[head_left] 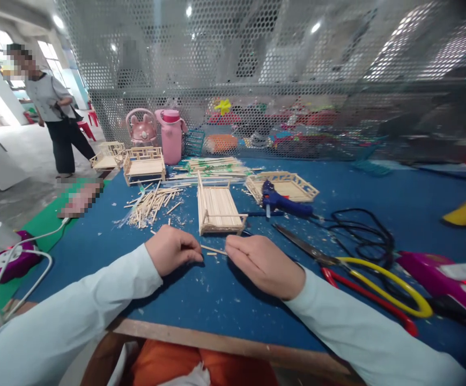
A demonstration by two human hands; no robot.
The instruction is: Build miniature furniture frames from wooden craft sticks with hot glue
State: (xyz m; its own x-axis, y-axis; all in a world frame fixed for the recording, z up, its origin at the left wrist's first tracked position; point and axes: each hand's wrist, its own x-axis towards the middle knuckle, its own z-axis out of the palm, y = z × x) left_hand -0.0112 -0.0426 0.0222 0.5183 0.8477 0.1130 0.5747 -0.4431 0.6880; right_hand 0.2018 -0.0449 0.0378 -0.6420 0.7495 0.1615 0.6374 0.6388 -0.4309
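Four stick-built miniatures (pixel 145 169), two pink bottles (pixel 171 140), one glue gun (pixel 289 205) and one pair of scissors (pixel 328 260) are occupying the blue table (pixel 200 311). The left hand (pixel 175 250) and right hand (pixel 264 264) are each pinching, fingers closed, one end of a thin wooden stick (pixel 213 249) before the nearest miniature. The stick is looking pale, straight and slender.

- A craft workshop, I'd say: wooden sticks (pixel 158 202) and little bed-shaped models (pixel 219 206) strew the blue worktable (pixel 200 305).
- On that table, a glue gun (pixel 291 205) and big scissors (pixel 322 258).
- Behind the table, a perforated metal screen (pixel 233 53).
- Left of the table, tall windows (pixel 50 51).
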